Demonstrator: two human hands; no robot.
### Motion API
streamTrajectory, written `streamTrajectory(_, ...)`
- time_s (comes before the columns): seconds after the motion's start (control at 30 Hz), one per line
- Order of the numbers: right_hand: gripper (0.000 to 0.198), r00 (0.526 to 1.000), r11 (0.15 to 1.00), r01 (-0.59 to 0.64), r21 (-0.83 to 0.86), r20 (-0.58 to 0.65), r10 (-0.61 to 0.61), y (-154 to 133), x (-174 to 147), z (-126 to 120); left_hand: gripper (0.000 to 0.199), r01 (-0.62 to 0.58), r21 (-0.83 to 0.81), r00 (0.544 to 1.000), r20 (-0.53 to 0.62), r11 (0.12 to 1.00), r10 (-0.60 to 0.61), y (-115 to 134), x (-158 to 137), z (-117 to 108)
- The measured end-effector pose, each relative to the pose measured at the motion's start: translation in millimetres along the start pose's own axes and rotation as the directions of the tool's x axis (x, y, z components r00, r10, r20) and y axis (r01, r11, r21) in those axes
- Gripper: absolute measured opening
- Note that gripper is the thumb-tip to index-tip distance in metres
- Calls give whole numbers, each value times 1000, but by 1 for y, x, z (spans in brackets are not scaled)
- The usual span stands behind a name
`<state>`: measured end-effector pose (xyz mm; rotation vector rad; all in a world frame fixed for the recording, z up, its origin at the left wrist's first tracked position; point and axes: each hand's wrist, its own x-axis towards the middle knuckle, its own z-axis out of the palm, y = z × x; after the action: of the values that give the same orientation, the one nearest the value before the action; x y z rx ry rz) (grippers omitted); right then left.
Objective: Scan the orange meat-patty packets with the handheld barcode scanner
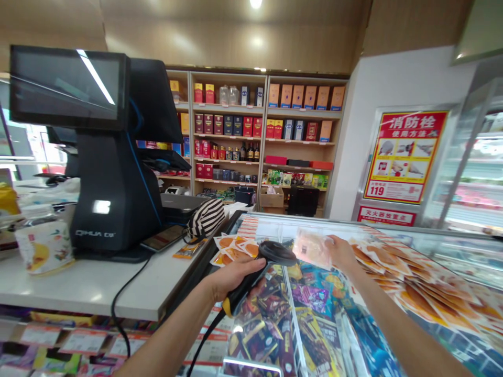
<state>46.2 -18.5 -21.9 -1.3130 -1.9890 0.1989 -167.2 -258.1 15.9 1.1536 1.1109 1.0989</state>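
My left hand (236, 277) is wrapped round the handle of a black barcode scanner (277, 253), its head pointing right and its cord hanging down. To the right, my right hand (340, 252) pinches the edge of a pale pink, see-through packet (312, 247), which is held up just beyond the scanner head. Both hands are over the glass top of a display freezer (271, 335) full of wrapped ice creams. Orange-and-white flat packets (236, 250) lie by the scanner, and a larger spread of similar packets (424, 285) covers the glass at right.
A black checkout terminal (113, 193) stands on the white counter (157, 283) at left. Beside it are a striped pouch (206, 217), a phone (163, 239) and a white pouch packet (44, 246). Shelves of boxes and bottles (228, 133) line the back wall; a red sign (406, 157) hangs at right.
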Motion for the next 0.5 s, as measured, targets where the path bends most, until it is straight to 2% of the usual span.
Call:
streamTrajectory(0.13,34,1000,998,27,-57,-14,-28,-13,-7,-2,34,-1,3,1000,-20,1000,1,-1,-2,-3)
streamTrajectory(0.2,38,997,987,73,-146,-23,-77,-21,-19,1,34,-29,0,998,-58,1000,29,-1,-3,-8)
streamTrajectory(0.3,43,968,914,251,-320,94,-233,-29,-41,13,34,-48,-14,988,-150,999,46,-2,-8,-16)
streamTrajectory(0.37,45,935,869,344,-355,210,-285,-31,-53,24,35,-34,-23,978,-208,999,28,-3,-13,-23)
streamTrajectory(0.5,43,926,873,333,-355,297,-232,-28,-61,42,37,-8,-27,956,-292,1000,-1,-3,-28,-33)
